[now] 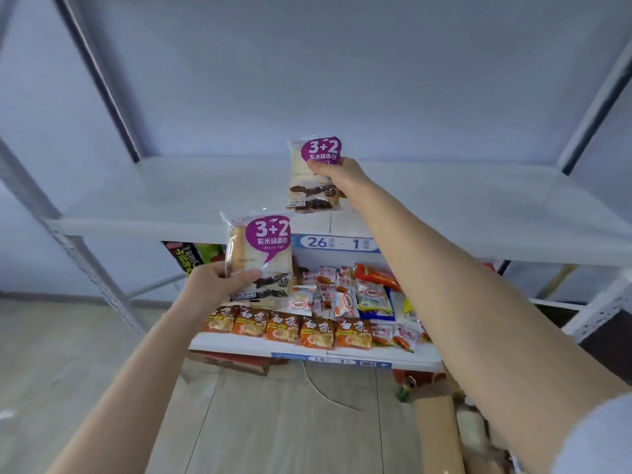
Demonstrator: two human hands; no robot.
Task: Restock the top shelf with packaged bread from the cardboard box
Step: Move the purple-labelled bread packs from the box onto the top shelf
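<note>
Risk: the upper bread pack (313, 176), clear-wrapped with a purple "3+2" label, may topple forward off the white metal top shelf (478, 206).
Cause: it stands upright at the shelf's near edge on a narrow, soft base.
Right hand (337, 172): fingers curled round that pack's right side.
Left hand (219, 285): grips the second bread pack (261, 254), identical, below the shelf and to the left.
Look: pale slices with a dark filling, and squashable.
Brown cardboard box (437, 432): near right, low.

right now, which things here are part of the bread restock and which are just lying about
Job: upper bread pack in right hand, lower bread pack in left hand, top shelf, cardboard box.
Lying about: orange noodle packets, snack sachets, shelf label.
</note>
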